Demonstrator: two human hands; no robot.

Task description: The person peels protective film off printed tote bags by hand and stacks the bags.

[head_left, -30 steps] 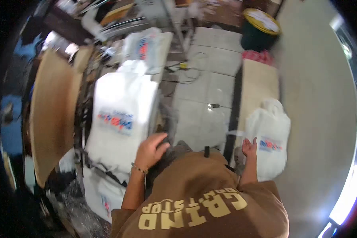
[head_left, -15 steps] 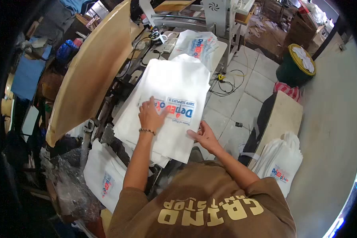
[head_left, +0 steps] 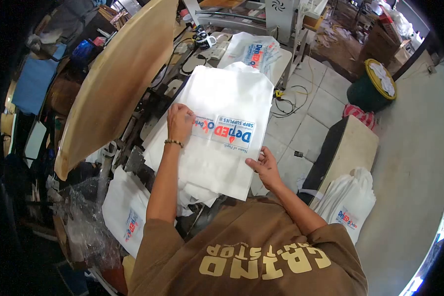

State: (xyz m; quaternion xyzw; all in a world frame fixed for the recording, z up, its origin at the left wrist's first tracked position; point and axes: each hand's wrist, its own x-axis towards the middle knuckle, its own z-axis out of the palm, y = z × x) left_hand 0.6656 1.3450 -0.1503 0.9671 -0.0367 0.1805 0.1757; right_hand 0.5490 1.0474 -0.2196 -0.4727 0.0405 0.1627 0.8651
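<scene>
A white bag printed "DepED" in blue and red lies on top of a loose stack of white bags in front of me. My left hand, with a beaded bracelet at the wrist, has its fingers curled at the bag's left edge beside the print. Along the opposite edge, near the lower right corner, my right hand pinches the bag between thumb and fingers. The print faces up and reads upside down from here.
Beyond the stack are more printed bags and a mug. A curved wooden board rises on the left. Bags also hang at lower left and lie by a bench at right. A green bin stands behind.
My left hand has moved from lying spread on the print to the bag's left edge, its fingers now curled. The right hand keeps to the right edge. The view has shifted slightly.
</scene>
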